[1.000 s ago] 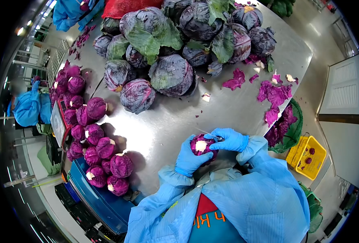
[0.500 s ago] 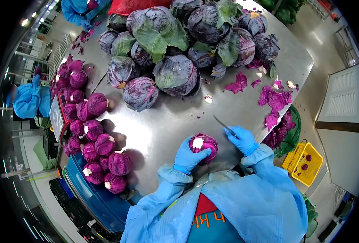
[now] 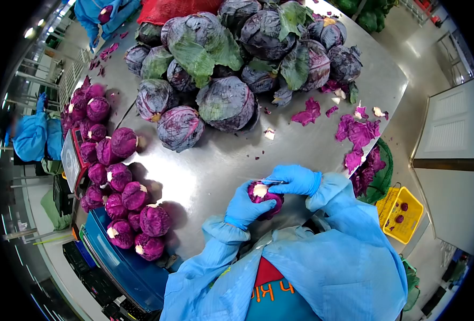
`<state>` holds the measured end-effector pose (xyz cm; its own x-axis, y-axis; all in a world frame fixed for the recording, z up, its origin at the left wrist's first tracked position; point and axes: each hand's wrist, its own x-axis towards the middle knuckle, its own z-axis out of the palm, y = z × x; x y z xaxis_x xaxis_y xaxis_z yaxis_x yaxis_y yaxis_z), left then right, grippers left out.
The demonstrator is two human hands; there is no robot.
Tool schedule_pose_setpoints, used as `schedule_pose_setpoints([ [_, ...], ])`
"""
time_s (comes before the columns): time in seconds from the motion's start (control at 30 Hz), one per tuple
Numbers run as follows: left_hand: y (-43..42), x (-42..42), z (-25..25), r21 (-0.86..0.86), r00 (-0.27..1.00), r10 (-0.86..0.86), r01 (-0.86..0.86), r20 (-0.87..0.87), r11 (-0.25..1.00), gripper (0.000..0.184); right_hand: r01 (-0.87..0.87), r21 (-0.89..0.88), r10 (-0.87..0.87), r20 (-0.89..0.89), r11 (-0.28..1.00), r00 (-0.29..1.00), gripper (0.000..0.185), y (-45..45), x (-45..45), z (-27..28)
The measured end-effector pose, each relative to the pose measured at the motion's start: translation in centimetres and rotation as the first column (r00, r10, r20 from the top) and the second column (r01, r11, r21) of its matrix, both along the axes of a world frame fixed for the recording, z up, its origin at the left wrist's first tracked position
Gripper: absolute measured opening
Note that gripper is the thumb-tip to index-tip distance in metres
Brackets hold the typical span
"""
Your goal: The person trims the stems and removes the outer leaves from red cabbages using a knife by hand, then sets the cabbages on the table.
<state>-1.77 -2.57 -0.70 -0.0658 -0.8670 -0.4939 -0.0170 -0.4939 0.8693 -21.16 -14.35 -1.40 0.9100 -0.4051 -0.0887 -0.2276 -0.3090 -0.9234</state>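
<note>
A trimmed red cabbage (image 3: 272, 210) rests in my left hand (image 3: 244, 206), its pale cut stem facing up. The blue-gloved fingers wrap round its left side, with the thumb across the front. My right hand (image 3: 293, 180) is closed on a knife (image 3: 272, 182), whose blade lies over the cabbage by the pale stem. Much of the knife is hidden by the glove. Both hands are close together above the near part of the steel table (image 3: 215, 176).
Untrimmed cabbages (image 3: 226, 104) with dark outer leaves pile up at the back. Trimmed cabbages (image 3: 155, 220) are heaped at left, near a scale (image 3: 72, 155). Loose purple leaves (image 3: 358, 131) lie at right, above a green net bag (image 3: 385, 176) and a yellow basket (image 3: 413, 214). Co-workers (image 3: 33, 136) stand at left.
My right hand has moved left with the knife, from beside the cabbage to its top. The left hand still holds the cabbage. The whole view has shifted slightly.
</note>
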Motion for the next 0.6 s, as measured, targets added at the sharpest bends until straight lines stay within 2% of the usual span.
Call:
schedule_pose_setpoints([
  [0.07, -0.1, -0.1, -0.5, -0.035, 0.999, -0.039, 0.039, -0.014, 0.999, 0.074, -0.014, -0.218, 0.004, -0.048, 0.976, 0.999, 0.034, 0.3, 0.1, 0.7],
  [0.17, 0.0, -0.4, 0.6, -0.002, 0.987, -0.005, 0.006, 0.163, 1.0, 0.07, 0.023, -0.47, -0.038, -0.023, 0.883, 0.999, 0.036, 1.3, -0.1, 0.5],
  [0.2, -0.1, -0.4, 0.5, 0.012, 0.985, 0.01, -0.013, 0.173, 1.0, 0.071, 0.046, -0.54, -0.055, 0.0, 0.84, 0.998, 0.038, 1.5, -0.3, 0.3],
  [0.3, 0.2, -0.1, 0.3, 0.064, 0.983, 0.072, -0.084, 0.172, 0.994, 0.077, 0.119, -0.448, -0.165, -0.065, 0.886, 0.984, 0.033, 2.0, -2.2, -0.6],
  [0.37, 0.7, 0.0, -0.3, 0.111, 0.983, 0.136, -0.149, 0.122, 0.982, 0.081, 0.353, -0.251, -0.379, -0.06, 0.901, 0.924, 0.033, 3.2, -3.4, -1.7],
  [0.4, 0.8, 0.0, -0.4, 0.073, 0.988, 0.122, -0.13, 0.096, 0.989, 0.088, 0.464, -0.144, -0.477, -0.08, 0.874, 0.875, 0.033, 3.7, -3.6, -1.4],
  [0.43, 1.1, 0.0, -0.5, 0.073, 0.987, 0.115, -0.124, 0.109, 0.99, 0.09, 0.489, 0.059, -0.484, -0.086, 0.87, 0.871, 0.034, 3.7, -3.3, -1.4],
  [0.5, 1.2, 0.1, -0.7, 0.061, 0.986, 0.093, -0.102, 0.141, 0.993, 0.092, 0.488, 0.445, -0.505, -0.09, 0.751, 0.858, 0.036, 3.2, -2.0, -0.7],
  [0.53, 1.3, 0.2, -0.9, 0.024, 0.991, 0.083, -0.086, 0.103, 0.996, 0.09, 0.447, 0.441, -0.471, -0.062, 0.778, 0.88, 0.043, 3.3, -1.4, 0.1],
  [0.6, 1.7, 0.0, -1.5, -0.046, 0.997, 0.065, -0.064, 0.03, 0.997, 0.084, 0.36, 0.317, -0.376, -0.009, 0.878, 0.926, 0.045, 3.7, -0.9, -0.6],
])
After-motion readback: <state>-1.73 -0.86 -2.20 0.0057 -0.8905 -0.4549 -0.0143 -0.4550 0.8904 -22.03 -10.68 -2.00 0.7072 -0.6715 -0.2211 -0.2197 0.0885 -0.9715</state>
